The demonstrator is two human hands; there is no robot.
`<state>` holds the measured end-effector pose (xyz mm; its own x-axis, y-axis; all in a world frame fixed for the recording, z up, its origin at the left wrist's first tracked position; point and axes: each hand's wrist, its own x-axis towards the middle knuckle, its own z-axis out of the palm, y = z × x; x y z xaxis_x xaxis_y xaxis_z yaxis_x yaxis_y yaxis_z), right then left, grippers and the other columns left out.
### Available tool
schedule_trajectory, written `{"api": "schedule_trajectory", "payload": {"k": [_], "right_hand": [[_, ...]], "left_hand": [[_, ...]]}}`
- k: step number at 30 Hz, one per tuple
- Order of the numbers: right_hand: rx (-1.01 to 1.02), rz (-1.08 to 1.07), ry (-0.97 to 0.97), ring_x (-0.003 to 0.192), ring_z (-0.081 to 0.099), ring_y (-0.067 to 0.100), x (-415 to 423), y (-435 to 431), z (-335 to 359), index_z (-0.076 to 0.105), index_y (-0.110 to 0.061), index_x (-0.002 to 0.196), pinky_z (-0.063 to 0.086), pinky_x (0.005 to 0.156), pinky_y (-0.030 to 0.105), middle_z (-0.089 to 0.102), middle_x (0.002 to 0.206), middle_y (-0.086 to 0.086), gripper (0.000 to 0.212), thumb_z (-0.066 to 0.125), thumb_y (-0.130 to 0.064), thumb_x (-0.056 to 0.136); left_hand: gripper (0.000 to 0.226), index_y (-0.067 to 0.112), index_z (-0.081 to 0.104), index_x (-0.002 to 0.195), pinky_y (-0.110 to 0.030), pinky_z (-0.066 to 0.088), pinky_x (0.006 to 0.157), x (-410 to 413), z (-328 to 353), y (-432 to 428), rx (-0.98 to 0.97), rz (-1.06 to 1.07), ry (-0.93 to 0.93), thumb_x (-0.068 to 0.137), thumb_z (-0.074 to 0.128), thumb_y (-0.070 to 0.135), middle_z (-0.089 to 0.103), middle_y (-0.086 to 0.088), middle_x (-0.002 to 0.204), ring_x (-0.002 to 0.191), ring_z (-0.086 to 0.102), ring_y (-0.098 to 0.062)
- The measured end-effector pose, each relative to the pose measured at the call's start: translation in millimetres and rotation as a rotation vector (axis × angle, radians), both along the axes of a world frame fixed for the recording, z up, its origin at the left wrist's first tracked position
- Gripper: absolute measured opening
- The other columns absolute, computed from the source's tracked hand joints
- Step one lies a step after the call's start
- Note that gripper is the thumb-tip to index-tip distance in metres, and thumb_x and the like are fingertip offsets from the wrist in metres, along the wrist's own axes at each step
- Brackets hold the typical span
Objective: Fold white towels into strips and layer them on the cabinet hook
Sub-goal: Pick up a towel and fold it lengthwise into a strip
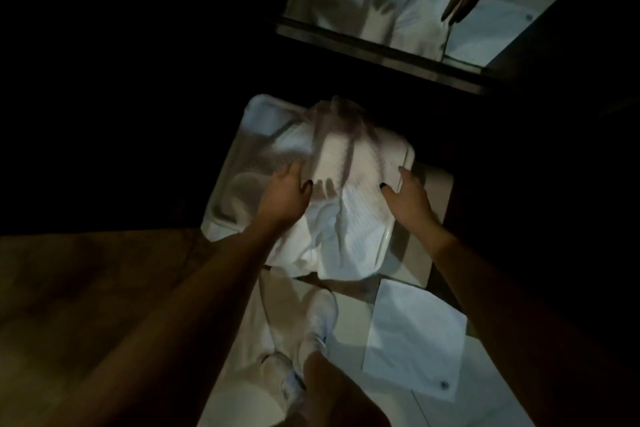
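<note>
The white towel (339, 218) is lying rumpled over a white basin (239, 163), with the left hand (287, 194) and right hand (408, 198) resting spread on either side. I'd be smoothing those creases before folding the long edges in evenly.

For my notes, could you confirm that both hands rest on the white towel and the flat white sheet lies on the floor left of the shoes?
Not quite. The head view shows the sheet lying right of the shoes, not left. The left hand and right hand do rest on the towel.
</note>
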<state>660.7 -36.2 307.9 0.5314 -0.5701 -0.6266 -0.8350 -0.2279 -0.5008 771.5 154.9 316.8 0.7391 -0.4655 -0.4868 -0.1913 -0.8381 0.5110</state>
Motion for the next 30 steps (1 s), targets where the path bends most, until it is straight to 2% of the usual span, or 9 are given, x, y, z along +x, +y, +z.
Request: {"api": "schedule_trajectory", "payload": {"k": [5,9,13,17,21,24,27,29,30], "right_hand": [[-0.172,-0.023,-0.121,0.142,0.030,0.034,36.0,-34.4,-79.0,0.028,0.000,0.150,0.021,0.114,0.029,0.030,0.153,0.024,0.063,0.058,-0.018,0.098],[-0.367,-0.027,-0.195,0.137,0.037,0.035,63.4,-64.4,-124.8,0.039,0.001,0.145,0.027,0.114,0.037,0.042,0.146,0.023,0.060,0.061,-0.026,0.096],[-0.512,-0.024,-0.021,0.133,0.039,0.038,78.3,-78.3,-159.8,0.047,0.001,0.140,0.030,0.109,0.040,0.045,0.142,0.026,0.061,0.057,-0.041,0.096],[-0.622,0.103,0.023,0.129,0.045,0.037,79.0,-75.9,-165.0,0.046,-0.002,0.139,0.035,0.102,0.042,0.050,0.139,0.023,0.049,0.051,-0.032,0.101],[-0.525,0.062,-0.089,0.130,0.045,0.035,80.3,-63.3,-138.6,0.046,-0.001,0.138,0.035,0.106,0.039,0.050,0.139,0.020,0.040,0.047,-0.019,0.102],[-0.339,-0.072,-0.246,0.128,0.047,0.034,70.9,-45.4,-103.3,0.050,0.002,0.132,0.037,0.105,0.036,0.052,0.136,0.022,0.035,0.048,-0.016,0.102],[-0.189,-0.223,-0.319,0.111,0.053,0.030,54.4,-28.6,-61.3,0.052,0.003,0.118,0.036,0.082,0.022,0.055,0.120,0.023,0.023,0.051,-0.012,0.100],[-0.088,-0.328,-0.338,0.089,0.050,0.025,40.7,-14.6,-30.5,0.046,-0.002,0.103,0.032,0.066,0.020,0.051,0.099,0.019,0.009,0.052,-0.008,0.098],[-0.027,-0.374,-0.338,0.082,0.045,0.022,35.1,-7.8,-14.1,0.042,-0.005,0.098,0.031,0.058,0.021,0.047,0.091,0.015,0.011,0.053,-0.005,0.097]], "left_hand": [[0.047,0.003,0.043,0.141,-0.035,0.031,0.108,52.7,-87.4,-34.7,-0.011,0.059,-0.082,0.099,0.051,0.023,0.046,-0.022,0.141,0.132,0.042,-0.035],[0.057,0.006,0.040,0.141,-0.040,0.035,0.102,77.6,-137.8,-64.5,-0.073,0.197,-0.248,0.095,0.057,0.035,0.040,-0.017,0.145,0.132,0.039,-0.033],[0.065,0.013,0.045,0.138,-0.041,0.032,0.104,94.3,-178.2,-77.5,0.093,0.231,-0.410,0.088,0.059,0.052,0.040,-0.013,0.144,0.135,0.033,-0.033],[0.056,0.018,0.046,0.137,-0.043,0.034,0.099,102.2,-187.6,-74.8,0.168,0.185,-0.459,0.092,0.052,0.050,0.040,-0.012,0.144,0.133,0.035,-0.035],[0.037,0.015,0.059,0.120,-0.043,0.036,0.090,103.6,-158.1,-73.2,0.092,0.171,-0.502,0.089,0.052,0.034,0.056,-0.011,0.125,0.118,0.047,-0.035],[0.028,0.014,0.063,0.111,-0.042,0.038,0.090,102.0,-123.4,-63.7,-0.016,0.198,-0.406,0.088,0.055,0.027,0.061,-0.012,0.118,0.114,0.049,-0.035],[0.019,0.015,0.062,0.106,-0.038,0.043,0.088,92.0,-80.2,-52.6,-0.145,0.277,-0.136,0.090,0.055,0.023,0.064,-0.012,0.102,0.101,0.057,-0.033],[0.007,0.010,0.053,0.088,-0.029,0.042,0.068,71.7,-47.5,-44.9,-0.251,0.299,0.002,0.092,0.055,0.016,0.055,-0.004,0.072,0.071,0.053,-0.023],[0.013,0.011,0.047,0.083,-0.026,0.038,0.060,61.4,-29.0,-41.5,-0.271,0.294,0.008,0.092,0.055,0.014,0.048,0.002,0.065,0.061,0.046,-0.014]]}}
